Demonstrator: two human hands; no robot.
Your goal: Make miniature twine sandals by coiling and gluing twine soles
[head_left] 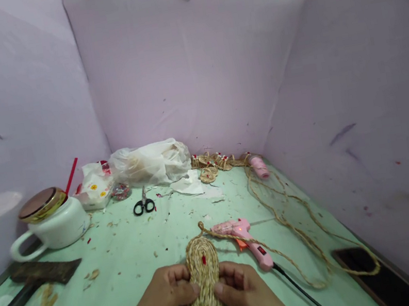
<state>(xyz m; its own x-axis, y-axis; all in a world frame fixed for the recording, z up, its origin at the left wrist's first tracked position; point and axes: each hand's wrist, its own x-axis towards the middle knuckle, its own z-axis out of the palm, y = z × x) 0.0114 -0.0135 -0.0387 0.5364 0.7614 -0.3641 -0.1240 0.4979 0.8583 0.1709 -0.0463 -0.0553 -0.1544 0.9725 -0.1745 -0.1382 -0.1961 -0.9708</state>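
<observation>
Two hands clamp oval jute-rope coil (pixel 205 288), left hand (pixel 166 298) gripping left edge, right hand (pixel 243 292) right edge. Looks like pressing stage. More winding would need glue gun (pixel 242 235), just right of coil.

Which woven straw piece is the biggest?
The woven oval between the left hand and right hand; the little pieces by the back wall are far smaller.

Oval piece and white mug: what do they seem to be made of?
The oval piece: coiled jute-like twine, matte and rough; spiral rope rows show it. The mug: probably glazed ceramic or enamel, glossy white with highlights; its lid looks like polished gold-toned metal.
</observation>
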